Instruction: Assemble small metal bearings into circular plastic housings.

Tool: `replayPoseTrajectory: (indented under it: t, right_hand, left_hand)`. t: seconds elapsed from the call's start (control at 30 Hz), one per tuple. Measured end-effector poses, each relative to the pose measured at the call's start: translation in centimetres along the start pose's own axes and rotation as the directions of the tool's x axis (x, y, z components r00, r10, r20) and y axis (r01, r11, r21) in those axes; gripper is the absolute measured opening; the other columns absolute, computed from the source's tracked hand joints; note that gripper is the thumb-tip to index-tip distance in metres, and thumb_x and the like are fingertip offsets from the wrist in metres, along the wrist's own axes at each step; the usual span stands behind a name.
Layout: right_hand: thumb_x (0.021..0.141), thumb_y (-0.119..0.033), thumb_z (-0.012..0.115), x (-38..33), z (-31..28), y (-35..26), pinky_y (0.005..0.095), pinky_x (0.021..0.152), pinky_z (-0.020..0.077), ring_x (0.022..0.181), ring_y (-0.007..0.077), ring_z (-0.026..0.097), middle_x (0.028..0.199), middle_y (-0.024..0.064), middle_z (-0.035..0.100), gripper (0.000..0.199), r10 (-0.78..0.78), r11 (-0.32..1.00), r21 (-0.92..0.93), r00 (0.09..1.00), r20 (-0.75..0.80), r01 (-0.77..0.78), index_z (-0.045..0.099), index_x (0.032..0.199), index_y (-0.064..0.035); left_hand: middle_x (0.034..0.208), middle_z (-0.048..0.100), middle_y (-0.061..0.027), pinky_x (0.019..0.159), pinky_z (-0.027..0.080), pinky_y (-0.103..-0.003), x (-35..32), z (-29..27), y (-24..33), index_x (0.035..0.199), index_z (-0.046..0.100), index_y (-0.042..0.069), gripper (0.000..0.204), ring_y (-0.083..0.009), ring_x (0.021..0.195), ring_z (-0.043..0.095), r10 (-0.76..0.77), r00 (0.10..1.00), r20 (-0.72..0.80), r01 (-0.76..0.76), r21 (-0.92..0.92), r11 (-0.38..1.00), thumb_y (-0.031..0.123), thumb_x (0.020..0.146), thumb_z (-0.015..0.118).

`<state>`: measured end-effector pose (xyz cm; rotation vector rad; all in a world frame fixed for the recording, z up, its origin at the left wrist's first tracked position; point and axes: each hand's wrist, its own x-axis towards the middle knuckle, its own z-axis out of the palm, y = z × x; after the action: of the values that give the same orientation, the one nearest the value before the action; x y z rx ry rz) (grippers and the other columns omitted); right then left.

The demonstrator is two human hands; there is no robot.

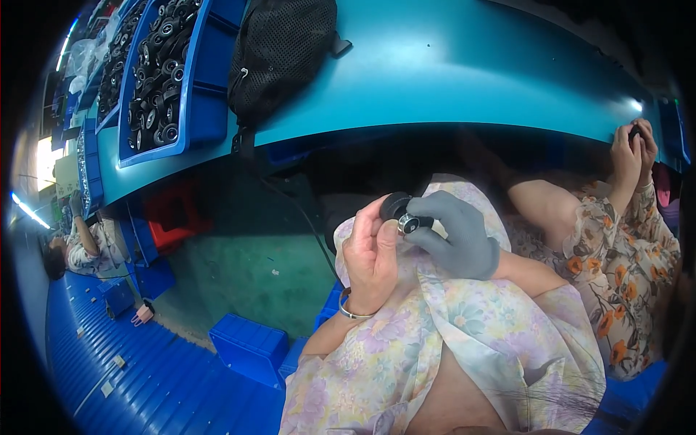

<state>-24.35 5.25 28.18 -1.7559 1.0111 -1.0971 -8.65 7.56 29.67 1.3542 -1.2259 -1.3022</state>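
My left hand (372,257), bare and with a bangle at the wrist, is closed on a black ring-shaped wheel part (394,206), held above my lap. My right hand (462,235) wears a grey glove. Its thumb and fingers pinch a small black round part with a silver rim (408,223). The two parts are close against each other, and my left thumb reaches the silver-rimmed one. Whether they are joined cannot be made out, since fingers cover their edges.
Black wheels with silver centres fill a blue bin (187,109) on the turquoise table (464,80). Next to it lies a black mesh bag (286,54). A co-worker's hands (632,148) hold something small and dark at far right. Below are a red stool (174,217) and blue crates (248,342).
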Motion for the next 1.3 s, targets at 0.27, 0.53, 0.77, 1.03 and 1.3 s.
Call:
replayPoseTrajectory:
  t: [0.27,0.53,0.77,1.03,1.3]
  right_hand:
    - [0.074,-0.006,0.072,0.3,0.1,0.1,0.0355,0.057,0.0452,0.067,0.0273,0.057,0.081,0.0106,0.058,0.040,-0.087,0.994,-0.078,0.992,-0.094,0.080,0.054,0.110,-0.0043]
    - [0.073,-0.006,0.072,-0.1,-0.3,0.5,0.0363,0.060,0.0459,0.074,0.0280,0.057,0.086,0.0105,0.058,0.040,-0.129,0.988,-0.089,0.991,-0.031,0.125,0.057,0.110,-0.0057]
    - [0.075,-0.006,0.071,0.1,-0.3,1.0,0.0350,0.062,0.0464,0.075,0.0280,0.057,0.087,0.0102,0.058,0.036,-0.148,0.988,-0.054,0.987,-0.061,0.144,0.058,0.109,-0.0072]
    - [0.077,-0.008,0.069,0.4,-0.6,0.7,0.0273,0.072,0.0456,0.081,0.0138,0.055,0.098,0.0064,0.054,0.037,0.372,0.832,0.399,0.921,0.114,-0.386,0.056,0.112,-0.0034]
    - [0.081,-0.006,0.061,-0.4,1.4,1.7,0.0317,0.073,0.0462,0.082,0.0208,0.057,0.098,0.0104,0.054,0.022,0.232,0.929,0.279,0.970,0.071,-0.243,0.055,0.101,-0.0015]
  left_hand:
    - [0.094,0.066,-0.0102,0.075,0.048,-0.024,0.1,0.3,0.4,0.119,0.052,-0.005,0.028,-0.0116,0.082,0.061,0.032,0.997,-0.063,-0.031,0.018,0.999,0.007,0.094,0.051]
    - [0.089,0.067,-0.0104,0.073,0.050,-0.025,-0.2,0.1,0.3,0.121,0.053,-0.004,0.029,-0.0131,0.083,0.063,0.006,0.999,-0.046,-0.002,0.091,0.996,0.008,0.094,0.051]
    - [0.111,0.060,-0.0138,0.089,0.048,-0.028,-0.2,0.4,0.4,0.125,0.044,-0.008,0.036,-0.0159,0.102,0.059,0.014,0.999,0.035,-0.014,-0.010,1.000,0.004,0.092,0.055]
    - [0.099,0.065,-0.0144,0.081,0.051,-0.028,0.0,-0.1,0.0,0.125,0.046,-0.006,0.040,-0.0179,0.091,0.064,0.080,0.995,0.059,-0.084,0.062,0.995,0.012,0.092,0.059]
    - [0.089,0.062,-0.0236,0.071,0.050,-0.040,-0.9,-0.7,-1.4,0.130,0.035,-0.005,0.046,-0.0364,0.080,0.064,0.102,0.982,0.161,-0.167,0.475,0.864,-0.001,0.087,0.049]
